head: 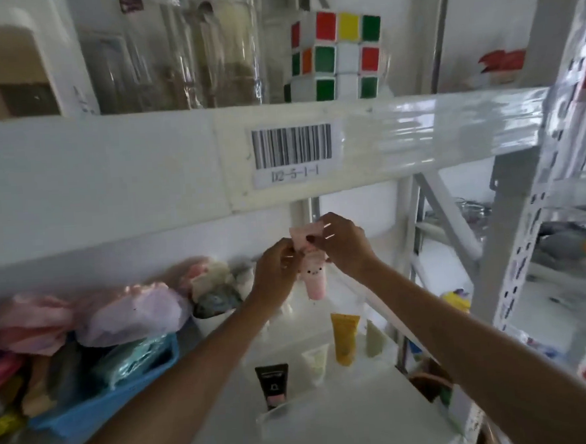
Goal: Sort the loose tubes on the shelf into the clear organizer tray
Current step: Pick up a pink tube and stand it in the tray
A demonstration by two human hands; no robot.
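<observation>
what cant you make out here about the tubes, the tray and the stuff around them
- Pink tube: the print is blurred, and both hands, left and right, cover its upper part.
- Clear organizer tray: its walls are barely visible, so the compartments can't be told apart.
- Black tube, yellow tube: labels too small to read.
- Blue bin: cut off by the left edge.

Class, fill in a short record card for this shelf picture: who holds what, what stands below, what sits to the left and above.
held item: pink tube, upright, crimped end up
left hand: grips the tube's side
right hand: pinches the tube's top
below the hands: black tube, yellow tube, two pale tubes, standing
left of tubes: blue basket with wrapped items
upper shelf: puzzle cube
shelf label: barcode
</observation>
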